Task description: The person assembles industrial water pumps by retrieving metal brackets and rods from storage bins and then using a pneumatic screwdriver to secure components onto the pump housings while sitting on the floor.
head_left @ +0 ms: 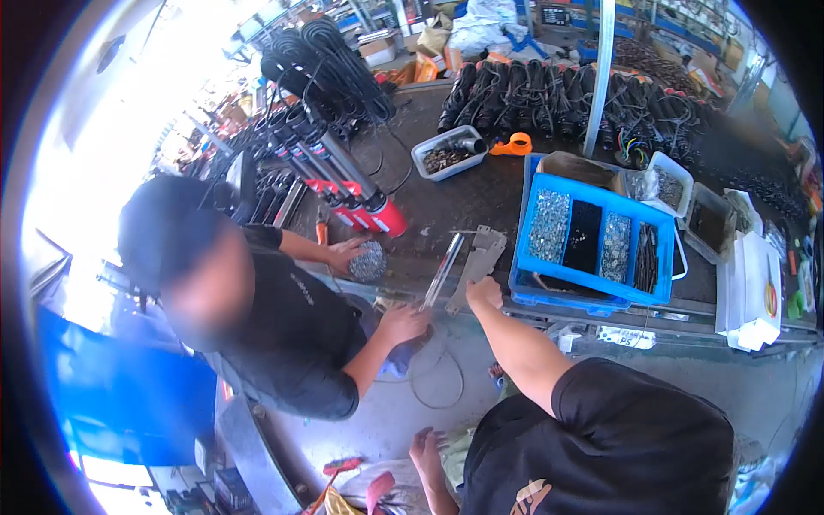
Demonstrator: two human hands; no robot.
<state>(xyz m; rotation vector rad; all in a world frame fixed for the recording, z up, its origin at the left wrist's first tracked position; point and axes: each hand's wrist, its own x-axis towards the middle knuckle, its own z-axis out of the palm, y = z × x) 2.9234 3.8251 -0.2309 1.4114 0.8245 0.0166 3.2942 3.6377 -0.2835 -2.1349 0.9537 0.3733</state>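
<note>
My right hand point(484, 294) reaches to the bench edge, its fingers closed at the lower side of a flat grey metal plate point(486, 253) with a notched end. My left hand point(427, 450) is low, away from the bench, fingers slightly apart, and nothing shows in it. On the left a co-worker in a dark cap and black shirt holds a shiny metal tube point(444, 270) near the plate in one hand. The co-worker's other hand rests by a round, silvery, speckled piece point(368, 261) on the bench.
A blue divided tray point(592, 286) of small metal parts sits right of the plate. Dark cylinders with red ends point(384, 217) stand behind the co-worker's hands. Further back are a parts tub point(447, 172), an orange tape dispenser point(513, 144), coiled black cables point(322, 64) and an upright post point(598, 81).
</note>
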